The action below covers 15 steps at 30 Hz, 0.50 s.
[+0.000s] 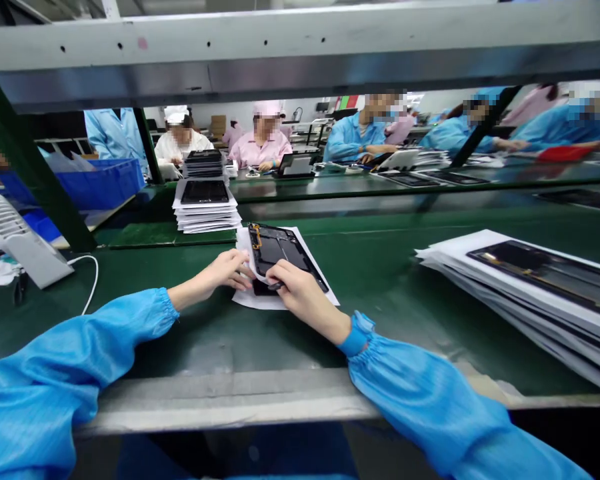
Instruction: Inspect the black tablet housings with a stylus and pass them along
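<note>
A black tablet housing (285, 248) with an orange flex strip at its top left corner lies in front of me on white sheets (325, 275). My left hand (227, 270) is at the housing's left edge, its fingers stretched out and apart over the paper. Across the near edge of the housing, my right hand (295, 287) is closed with a short dark tool (276, 286) between the fingers; its exact kind is not clear. Part of the housing's near side is hidden behind the right hand.
At right stands a pile of tablet housings (545, 257) interleaved with white paper. Another stack (207, 213) sits behind my work. A white fan (23, 240) with a cable is at left, near a blue bin (100, 183). Co-workers sit beyond a green post (35, 167) and overhead beam (300, 47).
</note>
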Motion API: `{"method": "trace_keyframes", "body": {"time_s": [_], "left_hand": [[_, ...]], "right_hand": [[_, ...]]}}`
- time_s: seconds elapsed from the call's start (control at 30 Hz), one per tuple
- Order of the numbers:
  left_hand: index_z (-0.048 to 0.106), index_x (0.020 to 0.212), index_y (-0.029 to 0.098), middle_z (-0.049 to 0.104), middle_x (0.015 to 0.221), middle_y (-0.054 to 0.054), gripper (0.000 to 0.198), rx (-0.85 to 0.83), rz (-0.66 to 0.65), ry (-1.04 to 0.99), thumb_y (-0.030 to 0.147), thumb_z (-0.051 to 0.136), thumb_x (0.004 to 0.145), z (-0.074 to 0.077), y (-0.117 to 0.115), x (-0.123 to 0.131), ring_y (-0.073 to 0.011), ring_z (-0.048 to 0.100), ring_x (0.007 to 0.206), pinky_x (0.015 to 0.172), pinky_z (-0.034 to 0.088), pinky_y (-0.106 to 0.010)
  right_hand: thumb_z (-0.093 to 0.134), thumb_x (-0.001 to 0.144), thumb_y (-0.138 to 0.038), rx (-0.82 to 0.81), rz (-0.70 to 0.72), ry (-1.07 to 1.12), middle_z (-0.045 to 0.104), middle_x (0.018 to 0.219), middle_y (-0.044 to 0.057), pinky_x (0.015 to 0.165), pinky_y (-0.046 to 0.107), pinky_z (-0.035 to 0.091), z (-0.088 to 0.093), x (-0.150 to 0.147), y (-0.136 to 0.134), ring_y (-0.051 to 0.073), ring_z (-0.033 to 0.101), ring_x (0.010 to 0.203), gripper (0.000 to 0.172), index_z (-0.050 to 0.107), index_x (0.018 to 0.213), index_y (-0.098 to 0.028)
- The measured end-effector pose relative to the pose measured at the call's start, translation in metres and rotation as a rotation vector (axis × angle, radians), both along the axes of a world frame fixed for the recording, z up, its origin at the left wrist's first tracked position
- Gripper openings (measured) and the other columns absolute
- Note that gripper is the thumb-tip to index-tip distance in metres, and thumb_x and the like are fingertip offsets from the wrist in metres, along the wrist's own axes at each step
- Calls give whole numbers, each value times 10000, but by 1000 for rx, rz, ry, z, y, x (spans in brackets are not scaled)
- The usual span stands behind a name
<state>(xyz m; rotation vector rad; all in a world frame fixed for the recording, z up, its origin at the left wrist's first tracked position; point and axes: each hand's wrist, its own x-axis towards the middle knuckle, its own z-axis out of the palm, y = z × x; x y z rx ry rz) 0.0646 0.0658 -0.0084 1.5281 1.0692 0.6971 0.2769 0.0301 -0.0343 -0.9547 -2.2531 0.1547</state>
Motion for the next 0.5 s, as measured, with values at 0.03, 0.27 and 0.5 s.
{"method": "trace_keyframes", "body": {"time_s": [0.03, 0.27, 0.5], "left_hand": [[616, 970, 146, 746, 954, -151, 467, -38, 3, -20, 591, 476, 957, 0, 4, 4, -213, 740, 802, 708, 572, -294], [674, 975, 100, 752, 863, -102, 323, -48, 127, -149, 326, 781, 770, 10, 11, 34, -236, 722, 841, 790, 577, -329], [673, 1196, 153, 757, 1117, -104, 521, -64, 227, -136, 434, 801, 777, 22, -107, -59, -309, 711, 1039, 797, 580, -326]], "right_hand": [[386, 740, 55, 6, 3, 30, 569, 895, 37, 738, 272, 424, 1, -1, 0, 170, 552, 815, 348, 553, 876, -219], [515, 912, -170, 57, -76, 272, 640, 812, 29, 744, 285, 471, 14, 9, -10, 172, 608, 777, 183, 609, 765, -225], [212, 1053, -595, 84, -342, 663, 718, 826, 65, 755, 344, 519, 34, 40, -21, 200, 671, 817, 691, 754, 874, -205]]}}
